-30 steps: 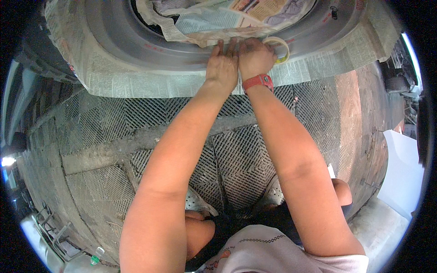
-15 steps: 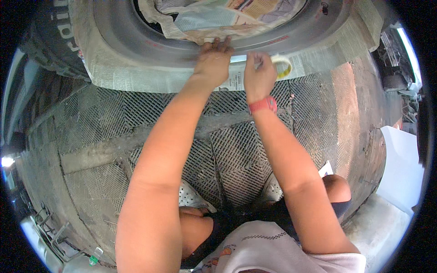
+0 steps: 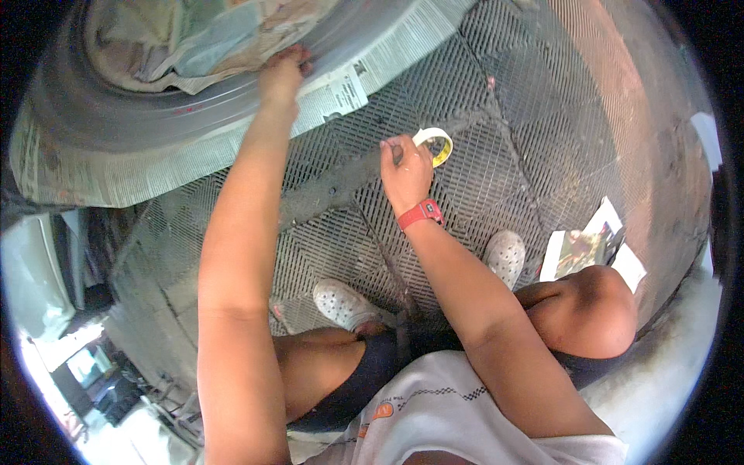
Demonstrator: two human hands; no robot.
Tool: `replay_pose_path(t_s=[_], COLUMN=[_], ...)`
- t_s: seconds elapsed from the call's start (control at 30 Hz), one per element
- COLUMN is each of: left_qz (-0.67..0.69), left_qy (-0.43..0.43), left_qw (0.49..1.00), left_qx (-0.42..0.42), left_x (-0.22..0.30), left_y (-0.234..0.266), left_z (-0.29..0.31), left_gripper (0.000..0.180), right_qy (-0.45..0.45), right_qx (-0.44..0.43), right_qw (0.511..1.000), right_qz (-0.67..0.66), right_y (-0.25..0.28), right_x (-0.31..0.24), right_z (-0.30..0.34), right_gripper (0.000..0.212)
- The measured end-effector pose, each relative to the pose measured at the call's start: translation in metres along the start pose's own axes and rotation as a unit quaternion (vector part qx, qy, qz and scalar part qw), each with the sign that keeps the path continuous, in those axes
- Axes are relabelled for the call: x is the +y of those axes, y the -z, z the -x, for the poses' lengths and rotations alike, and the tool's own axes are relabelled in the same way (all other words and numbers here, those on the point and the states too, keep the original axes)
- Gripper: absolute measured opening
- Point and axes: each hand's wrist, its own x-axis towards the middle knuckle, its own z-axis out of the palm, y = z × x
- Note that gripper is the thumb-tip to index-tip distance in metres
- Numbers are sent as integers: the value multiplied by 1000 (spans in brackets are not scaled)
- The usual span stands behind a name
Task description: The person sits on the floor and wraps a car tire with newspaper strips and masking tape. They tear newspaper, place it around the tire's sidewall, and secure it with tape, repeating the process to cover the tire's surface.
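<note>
Down on the metal grating floor (image 3: 527, 155), a person is crouching beside a big tyre (image 3: 139, 132) wrapped in newspaper (image 3: 341, 85), with crumpled paper (image 3: 186, 39) stuffed into its hub at the far left. Their left hand (image 3: 280, 76) is pressing flat, fingers spread, on the paper edge against the sidewall. Their right hand (image 3: 404, 167), with a red wristband (image 3: 419, 214), is closing finger and thumb around a small roll of masking tape (image 3: 434, 145), held in the air to the right of the tyre. To my eye, keeping that left palm firm so the sheet lies smooth is what matters. White clogs (image 3: 504, 256) are planted on the grating, and a few loose printed sheets (image 3: 589, 248) are lying near the right knee.
</note>
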Motion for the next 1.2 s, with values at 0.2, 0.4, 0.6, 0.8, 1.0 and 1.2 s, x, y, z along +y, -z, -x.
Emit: replay_pose_path(t_s=[0.2, 0.4, 0.6, 0.8, 1.0, 1.2], left_qz=[51, 240, 261, 236, 217, 139], left_qy=[150, 203, 191, 145, 120, 50], left_qw=[987, 946, 929, 937, 937, 961], left_qx=[-16, 77, 181, 215, 247, 234], left_x=[4, 1, 1, -5, -9, -13], left_y=[45, 35, 26, 23, 38, 60], left_z=[-32, -52, -61, -58, -51, -41], left_gripper=[24, 30, 22, 32, 20, 32], right_qy=[-78, -141, -167, -173, -192, -193], right_qx=[-24, -71, -60, -33, -52, -48], right_qw=[996, 987, 983, 982, 977, 977], right_qz=[-27, -39, -48, -67, -74, -77], right_y=[-3, 8, 12, 10, 14, 12], right_x=[-1, -7, 1, 10, 2, 0], right_z=[21, 27, 18, 9, 5, 4], right_gripper=[12, 14, 14, 13, 11, 11])
